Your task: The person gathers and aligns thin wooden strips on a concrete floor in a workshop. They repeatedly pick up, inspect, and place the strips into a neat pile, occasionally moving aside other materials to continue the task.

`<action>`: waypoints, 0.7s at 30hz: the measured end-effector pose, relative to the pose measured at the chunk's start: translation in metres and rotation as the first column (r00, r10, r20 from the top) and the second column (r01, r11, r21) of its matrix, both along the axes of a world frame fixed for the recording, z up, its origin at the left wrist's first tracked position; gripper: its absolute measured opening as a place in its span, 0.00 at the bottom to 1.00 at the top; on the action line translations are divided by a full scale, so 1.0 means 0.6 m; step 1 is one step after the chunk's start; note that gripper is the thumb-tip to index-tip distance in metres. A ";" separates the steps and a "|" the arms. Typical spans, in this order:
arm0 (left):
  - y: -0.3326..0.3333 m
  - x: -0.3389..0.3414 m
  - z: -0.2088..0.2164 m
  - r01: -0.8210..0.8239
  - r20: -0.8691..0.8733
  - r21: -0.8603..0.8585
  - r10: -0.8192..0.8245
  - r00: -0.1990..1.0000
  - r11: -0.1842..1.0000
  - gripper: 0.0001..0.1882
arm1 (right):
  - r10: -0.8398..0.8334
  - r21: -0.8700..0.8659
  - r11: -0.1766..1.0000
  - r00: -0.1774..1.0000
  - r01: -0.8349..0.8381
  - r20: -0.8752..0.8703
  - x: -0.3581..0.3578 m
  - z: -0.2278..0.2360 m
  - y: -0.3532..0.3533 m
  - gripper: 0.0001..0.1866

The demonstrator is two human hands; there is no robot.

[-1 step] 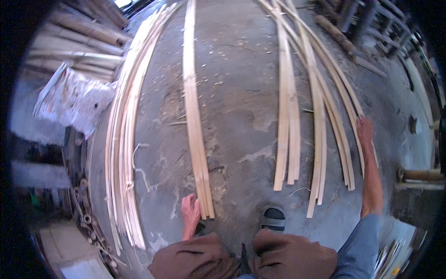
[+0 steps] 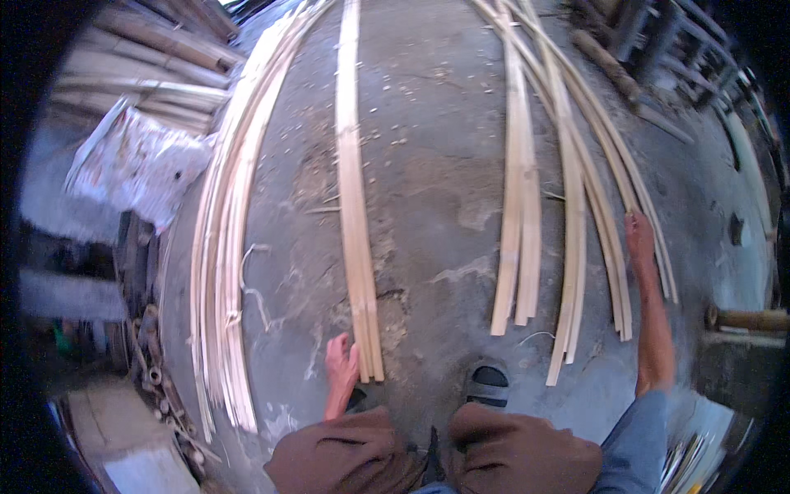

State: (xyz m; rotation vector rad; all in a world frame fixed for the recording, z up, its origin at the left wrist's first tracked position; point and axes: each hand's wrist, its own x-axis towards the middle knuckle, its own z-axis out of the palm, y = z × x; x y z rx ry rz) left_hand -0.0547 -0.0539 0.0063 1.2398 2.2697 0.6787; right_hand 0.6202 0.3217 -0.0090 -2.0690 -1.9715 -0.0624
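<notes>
My right hand (image 2: 639, 236) is at the far right, its fingers closed around a narrow bamboo strip (image 2: 614, 169). The strip's near part is hidden by the hand and forearm. Just right of it, other thin strips (image 2: 663, 259) lie on the floor. My left hand (image 2: 341, 362) hovers or rests beside the near ends of a few flat bamboo strips (image 2: 352, 214) at centre left. Its fingers are loosely bent and apart, with nothing visible in them. Whether it touches the strips cannot be made out.
A thick bundle of strips (image 2: 226, 272) lies at left, with a loose cord (image 2: 257, 292). More strips (image 2: 510, 206) fan out at right, some crossing at the far end. A whitish sack (image 2: 136, 165) and bamboo poles (image 2: 156, 49) are at far left. A sandal (image 2: 490, 383) shows between.
My right hand has shifted slightly left and toward me, and the outer strips now lie apart on its right. My left hand stays by the same strip ends. The whole view has moved a little.
</notes>
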 end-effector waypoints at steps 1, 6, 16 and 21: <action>0.004 -0.007 -0.013 -0.028 -0.006 -0.015 0.028 1.000 0.999 0.20 | 0.082 0.010 0.997 0.966 -0.081 -0.245 -0.106 -0.032 -0.028 0.22; 0.065 -0.020 -0.028 -0.050 0.153 0.002 0.049 0.987 0.999 0.26 | 0.133 -0.328 0.733 0.598 -0.596 -0.790 -0.525 -0.034 -0.234 0.14; 0.083 -0.012 -0.015 -0.116 0.260 0.027 0.105 0.960 0.993 0.29 | 0.119 -0.351 0.691 0.579 -0.632 -0.807 -0.902 -0.070 -0.395 0.16; 0.082 -0.009 -0.015 -0.077 0.315 0.024 0.066 0.947 0.997 0.30 | -0.182 -0.420 0.705 0.427 -0.572 -0.886 -0.895 -0.064 -0.394 0.15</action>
